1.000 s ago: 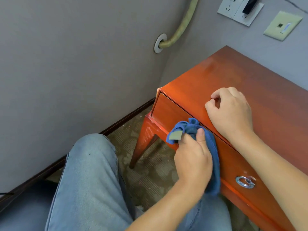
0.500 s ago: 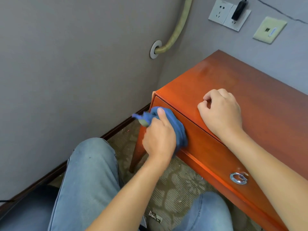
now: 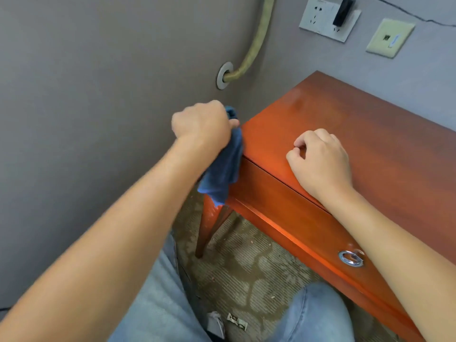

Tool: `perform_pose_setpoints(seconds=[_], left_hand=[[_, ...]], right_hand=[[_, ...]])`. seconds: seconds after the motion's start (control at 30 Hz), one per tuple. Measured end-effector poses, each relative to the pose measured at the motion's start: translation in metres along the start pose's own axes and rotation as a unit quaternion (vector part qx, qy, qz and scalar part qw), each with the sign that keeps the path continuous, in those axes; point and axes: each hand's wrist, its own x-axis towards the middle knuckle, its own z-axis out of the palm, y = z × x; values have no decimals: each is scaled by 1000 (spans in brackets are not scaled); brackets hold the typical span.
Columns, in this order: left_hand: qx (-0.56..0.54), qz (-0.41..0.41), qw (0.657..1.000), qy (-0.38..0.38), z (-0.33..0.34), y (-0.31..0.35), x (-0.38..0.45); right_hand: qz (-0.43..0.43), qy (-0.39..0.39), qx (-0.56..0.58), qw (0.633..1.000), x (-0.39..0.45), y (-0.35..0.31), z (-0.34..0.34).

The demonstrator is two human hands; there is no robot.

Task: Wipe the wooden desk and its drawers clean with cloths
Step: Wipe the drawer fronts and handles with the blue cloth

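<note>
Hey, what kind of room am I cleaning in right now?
Probably a hotel room or small office corner: a glossy red-brown wooden desk on patterned brown carpet, with a white wall socket plate and a beige data-port plate on grey walls.

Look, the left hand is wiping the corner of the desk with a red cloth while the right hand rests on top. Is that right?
Not quite: the cloth is blue, not red. The head view shows the left hand gripping it at the desk corner while the right hand rests on top.

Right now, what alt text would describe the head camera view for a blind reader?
A person's left hand holds a blue cloth against the left end of a wooden desk, while the right hand rests curled on its top.
</note>
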Motion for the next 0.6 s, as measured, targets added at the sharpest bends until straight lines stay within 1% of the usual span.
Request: perform_pose_setpoints(seconds=[0.07,0.1,0.13,0.2,0.27,0.33,0.37,0.4,0.47,0.5,0.53,0.6], left_hand=[[13,5,1000,9,6,-10,2],[17,14,999,41,13,-10,-4],[17,29,995,89,21,-6,-13],[11,68,982,177,38,10,-39],[3,113,968,224,49,33,-65],[1,147,959,243,58,58,-87],[-1,164,956,245,61,69,-97],[0,178,953,244,61,80,-107],[11,195,948,253,64,94,-115],[14,201,945,257,65,99,-115],[12,206,944,257,65,102,-115],[4,212,942,261,64,102,-112]], right_hand=[[0,-7,7,1000,3,-1,2],[4,-6,11,1000,5,0,2],[8,-5,14,1000,7,0,2],[17,-5,20,1000,9,0,2],[29,-14,28,999,11,1,3],[56,-27,92,994,14,3,3],[87,-25,148,985,15,4,1],[131,-12,216,967,16,7,-2],[223,7,354,908,14,13,-11],[246,8,404,881,11,15,-16],[250,3,432,867,7,16,-20],[232,-23,443,865,-4,15,-27]])
